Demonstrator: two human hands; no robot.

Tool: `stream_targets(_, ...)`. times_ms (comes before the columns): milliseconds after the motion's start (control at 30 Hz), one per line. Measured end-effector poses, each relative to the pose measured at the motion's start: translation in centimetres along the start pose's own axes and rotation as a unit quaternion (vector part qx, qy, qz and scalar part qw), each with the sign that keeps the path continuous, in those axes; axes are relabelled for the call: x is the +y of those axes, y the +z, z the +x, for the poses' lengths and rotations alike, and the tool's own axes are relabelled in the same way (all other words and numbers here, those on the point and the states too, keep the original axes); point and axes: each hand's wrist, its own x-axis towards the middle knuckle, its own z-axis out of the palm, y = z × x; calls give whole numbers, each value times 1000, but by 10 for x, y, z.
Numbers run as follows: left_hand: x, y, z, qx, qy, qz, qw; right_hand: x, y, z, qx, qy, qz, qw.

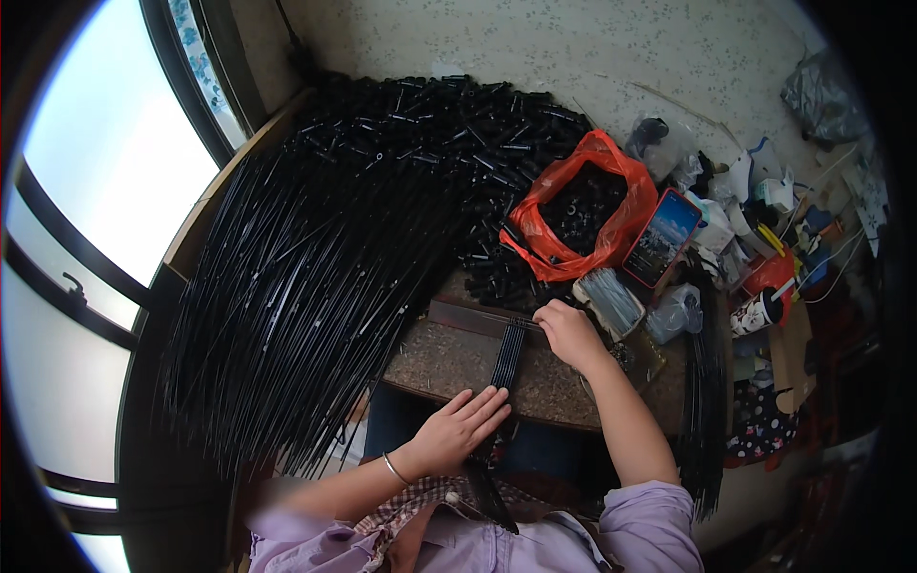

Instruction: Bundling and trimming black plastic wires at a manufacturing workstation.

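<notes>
My left hand lies flat, fingers stretched out, on the near end of a row of thin black rods. The rods lie side by side on the worktable, and their near ends run down toward my lap. At their far ends a long brown bar lies crosswise. My right hand is closed in a pinch just right of those far ends. A thin, stick-like piece reaches from its fingertips toward the rods; its exact kind is too small to tell.
A big sheaf of long black rods covers the left side, with a heap of short black tubes behind. At the right are a red plastic bag of black parts, a phone, a box of thin pale sticks and a patterned cup.
</notes>
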Motion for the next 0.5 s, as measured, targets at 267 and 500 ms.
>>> stream_targets(267, -2, 2, -2, 19, 4, 11, 1000, 31, -27, -25, 76, -167, -163, 970)
stream_targets(500, -1, 1, -4, 1, 1, 13, 1000, 15, -12, -18, 91, -113, -103, 984)
